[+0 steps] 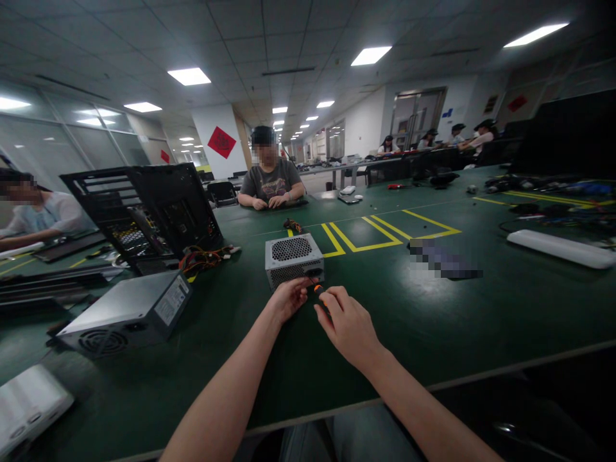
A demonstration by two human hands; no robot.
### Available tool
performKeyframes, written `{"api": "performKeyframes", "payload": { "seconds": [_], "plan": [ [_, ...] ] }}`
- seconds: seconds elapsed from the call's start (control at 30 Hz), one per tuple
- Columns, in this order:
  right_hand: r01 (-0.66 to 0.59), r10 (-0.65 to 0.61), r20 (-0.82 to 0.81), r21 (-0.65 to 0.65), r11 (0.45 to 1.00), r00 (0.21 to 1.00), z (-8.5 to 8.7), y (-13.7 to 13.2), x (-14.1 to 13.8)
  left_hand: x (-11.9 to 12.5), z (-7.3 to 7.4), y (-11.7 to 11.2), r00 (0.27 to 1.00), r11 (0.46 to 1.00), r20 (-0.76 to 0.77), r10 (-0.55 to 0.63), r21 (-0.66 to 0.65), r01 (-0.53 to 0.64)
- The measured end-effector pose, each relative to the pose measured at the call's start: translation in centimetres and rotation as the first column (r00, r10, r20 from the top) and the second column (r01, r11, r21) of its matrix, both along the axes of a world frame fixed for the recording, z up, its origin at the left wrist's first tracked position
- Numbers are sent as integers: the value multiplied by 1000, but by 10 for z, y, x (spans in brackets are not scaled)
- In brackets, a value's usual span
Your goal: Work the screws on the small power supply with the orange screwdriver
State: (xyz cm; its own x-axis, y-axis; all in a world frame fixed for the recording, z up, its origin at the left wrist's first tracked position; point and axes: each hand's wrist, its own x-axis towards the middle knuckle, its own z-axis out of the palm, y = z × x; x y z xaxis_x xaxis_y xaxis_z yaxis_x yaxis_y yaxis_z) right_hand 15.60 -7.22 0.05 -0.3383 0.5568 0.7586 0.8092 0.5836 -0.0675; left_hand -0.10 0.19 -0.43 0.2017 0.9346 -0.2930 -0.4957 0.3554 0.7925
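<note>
Left hand (289, 300) at power supply (295, 251) edge, right hand (350, 326) holding screwdriver (318, 290), tabletop (481, 321) rightward

The right hand (352, 328) hid much of the screwdriver (318, 289); whether it touched the power supply (294, 251) was too small to tell. The left edge cropped a white case (34, 404); pixelation blurred a dark object (445, 262).

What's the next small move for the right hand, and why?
I'd probably check that the screwdriver tip is squarely seated before turning. The right hand grips its handle, the shaft points at the near face of the power supply, and the left hand is by that face's lower edge. Tip contact is too small to tell.
</note>
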Motion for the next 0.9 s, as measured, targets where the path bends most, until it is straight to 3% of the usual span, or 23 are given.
{"api": "performKeyframes", "payload": {
  "seconds": [0.17, 0.47, 0.67, 0.9],
  "plan": [
    [-72, 71, 53, 24, 997, 996, 0, 0, -2, 0, 1, -1, 1000, 1000, 0, -9, -7, 9],
    [45, -46, 19, 28, 999, 999, -2, 2, -1, 1, 3, -2, 1000, 1000, -5, 8, -5, -8],
    [-38, 34, 60, 67, 997, 998, 0, 2, -1, 2, 5, -3, 1000, 1000, -5, 12, -11, -12],
    [-92, 94, 98, -30, 995, 991, 1, -2, -1, 1, 3, -2, 1000, 1000, 3, 1, -11, -1]
  ]
}}
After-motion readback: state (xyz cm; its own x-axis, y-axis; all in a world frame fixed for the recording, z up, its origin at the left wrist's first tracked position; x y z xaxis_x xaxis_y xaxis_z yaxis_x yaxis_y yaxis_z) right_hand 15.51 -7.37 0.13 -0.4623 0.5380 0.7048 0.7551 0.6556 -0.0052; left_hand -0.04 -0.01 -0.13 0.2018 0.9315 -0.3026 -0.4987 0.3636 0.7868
